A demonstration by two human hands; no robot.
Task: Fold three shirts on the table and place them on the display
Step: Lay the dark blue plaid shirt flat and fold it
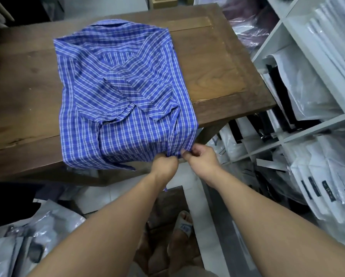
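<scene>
On wooden table (217, 66), left hand (164, 163), right hand (202, 157) pinch shirt (117, 86) hem (shelves (271, 37) right)

We are standing in a clothing shop's stockroom: white cubby shelves (267, 42) on our right are packed with folded shirts in clear plastic bags (311, 92), and more bagged garments (53, 222) lie on the tiled floor (107, 198) beside a wooden counter (217, 72).

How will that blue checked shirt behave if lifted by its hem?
Probably floppy: the shirt wrinkles and its hem droops over the table edge. Likely light: thin cloth bunches between the left hand and right hand. Lifted there, its folds would probably fall open.
</scene>
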